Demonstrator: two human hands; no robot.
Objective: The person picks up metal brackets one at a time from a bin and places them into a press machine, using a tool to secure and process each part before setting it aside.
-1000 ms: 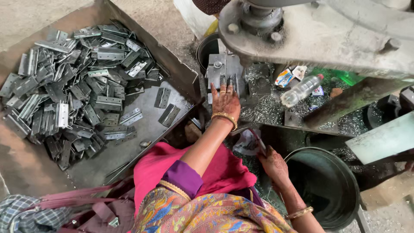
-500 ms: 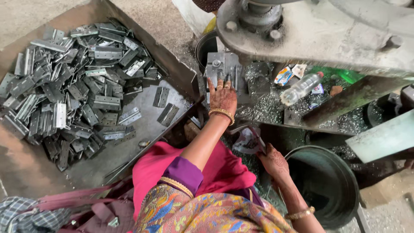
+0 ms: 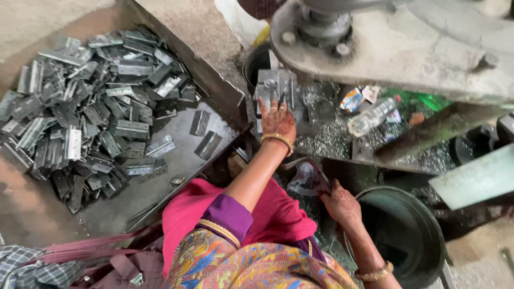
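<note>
Here, feeding step in hand: left hand (image 3: 278,120), fingers spread flat, on the die block (image 3: 278,91) at twelve o'clock under the press (image 3: 396,48); right hand (image 3: 340,203), fingers together, by the bucket (image 3: 423,219) at four; hinges (image 3: 96,107) heaped at ten, likely needing a careful reach.

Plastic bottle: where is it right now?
Head view, right of centre: the plastic bottle lies on its side on the chip-strewn press bed, right of the left hand.

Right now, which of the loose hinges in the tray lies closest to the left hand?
The dark hinge at the tray's right edge, the rightmost of two lying apart from the heap; the left hand rests on the press die beyond it.
</note>
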